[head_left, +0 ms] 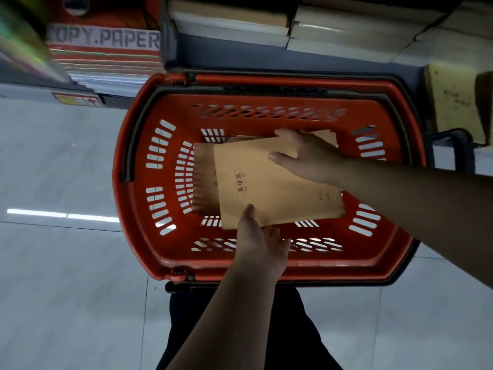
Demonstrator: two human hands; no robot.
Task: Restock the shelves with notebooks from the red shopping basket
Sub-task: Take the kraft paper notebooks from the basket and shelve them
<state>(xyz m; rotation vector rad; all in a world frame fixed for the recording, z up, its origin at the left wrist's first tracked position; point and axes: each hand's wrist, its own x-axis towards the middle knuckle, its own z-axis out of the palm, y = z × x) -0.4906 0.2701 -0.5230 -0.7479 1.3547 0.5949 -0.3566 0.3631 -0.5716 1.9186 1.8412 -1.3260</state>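
Gripping one tan printed notebook [277, 182] over the red basket [138, 244], left hand [260, 247] and right hand [312, 158].

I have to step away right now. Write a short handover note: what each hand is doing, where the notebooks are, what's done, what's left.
Left hand: grips the near edge of the top brown paper-covered notebook, thumb on the cover.
Right hand: grips the far edge of the same notebook.
Notebooks: top one is over the red plastic shopping basket on the floor; more brown notebooks lie beneath it in the basket.
Done: a notebook is gripped.
Left: lift it out, shelve it, then the rest.
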